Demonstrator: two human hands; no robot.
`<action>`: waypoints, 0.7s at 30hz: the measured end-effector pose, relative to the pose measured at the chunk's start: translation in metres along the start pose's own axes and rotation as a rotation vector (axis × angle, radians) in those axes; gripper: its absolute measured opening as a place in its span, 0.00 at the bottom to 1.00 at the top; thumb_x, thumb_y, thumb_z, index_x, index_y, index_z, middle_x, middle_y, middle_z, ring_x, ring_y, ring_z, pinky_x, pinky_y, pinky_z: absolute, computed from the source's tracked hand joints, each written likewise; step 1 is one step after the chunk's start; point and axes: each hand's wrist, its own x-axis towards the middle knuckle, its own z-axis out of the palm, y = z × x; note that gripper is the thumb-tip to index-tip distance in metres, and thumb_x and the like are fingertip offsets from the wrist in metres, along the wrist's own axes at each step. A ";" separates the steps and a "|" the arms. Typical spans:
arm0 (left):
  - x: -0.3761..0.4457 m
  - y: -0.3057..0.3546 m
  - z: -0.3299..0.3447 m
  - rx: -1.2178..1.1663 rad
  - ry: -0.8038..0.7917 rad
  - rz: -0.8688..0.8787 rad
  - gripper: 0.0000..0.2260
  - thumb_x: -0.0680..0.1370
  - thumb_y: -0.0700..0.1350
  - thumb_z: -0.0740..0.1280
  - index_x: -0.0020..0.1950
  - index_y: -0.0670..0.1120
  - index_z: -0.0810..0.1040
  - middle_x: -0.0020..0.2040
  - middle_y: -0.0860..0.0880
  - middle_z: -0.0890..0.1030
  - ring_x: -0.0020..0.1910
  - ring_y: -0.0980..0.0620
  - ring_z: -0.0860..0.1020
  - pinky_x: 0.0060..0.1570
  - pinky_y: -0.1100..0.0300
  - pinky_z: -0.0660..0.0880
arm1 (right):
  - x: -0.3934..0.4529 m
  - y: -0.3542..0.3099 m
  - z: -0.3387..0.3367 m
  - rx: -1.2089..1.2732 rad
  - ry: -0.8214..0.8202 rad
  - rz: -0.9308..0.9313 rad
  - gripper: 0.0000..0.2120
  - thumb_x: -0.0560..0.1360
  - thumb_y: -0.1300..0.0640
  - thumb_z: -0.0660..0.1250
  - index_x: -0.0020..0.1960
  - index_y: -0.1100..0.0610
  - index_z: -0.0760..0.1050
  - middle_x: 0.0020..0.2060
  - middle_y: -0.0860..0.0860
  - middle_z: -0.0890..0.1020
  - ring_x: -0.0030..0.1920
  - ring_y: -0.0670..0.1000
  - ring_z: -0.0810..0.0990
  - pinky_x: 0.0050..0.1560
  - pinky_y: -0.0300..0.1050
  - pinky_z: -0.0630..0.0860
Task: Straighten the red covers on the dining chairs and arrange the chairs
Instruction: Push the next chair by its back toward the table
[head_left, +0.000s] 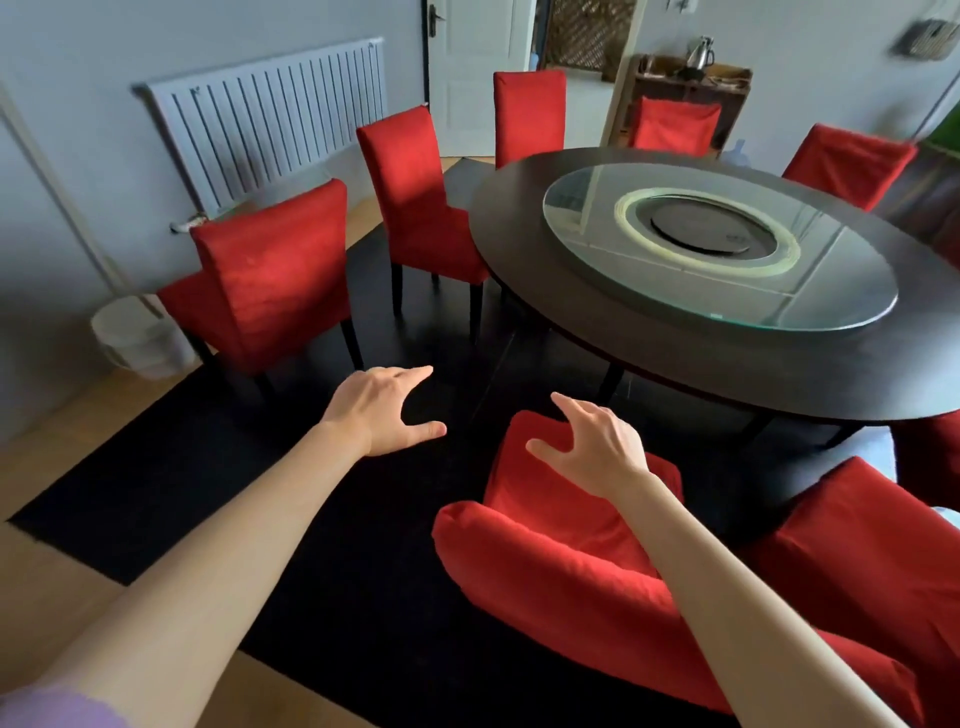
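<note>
A: What's cut off or hard to read?

B: The nearest chair (561, 551) runs under the right forearm, and the chair beside it (852, 561) leaves the frame at right. The far cabinet (691, 83) is blurred.

A: Which way does the nearest chair face?

B: Toward the round table (649, 364), backrest closest to the camera.

A: And the hands?

B: The left hand (382, 410) hovers over the black rug (182, 488), fingers spread, empty. The right hand (597, 447) is above the seat, fingers apart; contact unclear.

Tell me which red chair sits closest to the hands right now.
The chair directly below the right hand, its seat under the fingers; the other chairs stand farther off around the table.
</note>
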 end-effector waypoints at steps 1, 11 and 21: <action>0.001 -0.013 -0.002 -0.003 0.003 -0.021 0.39 0.71 0.71 0.62 0.77 0.54 0.59 0.73 0.51 0.70 0.70 0.50 0.69 0.67 0.53 0.65 | 0.010 -0.010 0.002 0.002 -0.007 -0.016 0.39 0.72 0.31 0.63 0.76 0.50 0.60 0.70 0.48 0.72 0.68 0.53 0.72 0.59 0.50 0.74; 0.013 -0.182 -0.010 -0.033 0.059 -0.232 0.39 0.72 0.71 0.62 0.78 0.53 0.59 0.72 0.50 0.71 0.69 0.49 0.70 0.66 0.53 0.66 | 0.147 -0.148 0.037 -0.006 -0.063 -0.198 0.40 0.73 0.32 0.62 0.78 0.49 0.56 0.71 0.47 0.70 0.69 0.52 0.70 0.58 0.49 0.75; 0.074 -0.390 -0.040 0.007 0.076 -0.283 0.39 0.72 0.71 0.61 0.78 0.53 0.59 0.72 0.49 0.71 0.68 0.47 0.72 0.63 0.52 0.69 | 0.290 -0.303 0.086 -0.013 -0.086 -0.203 0.40 0.73 0.32 0.61 0.78 0.48 0.53 0.73 0.47 0.68 0.70 0.51 0.69 0.58 0.48 0.75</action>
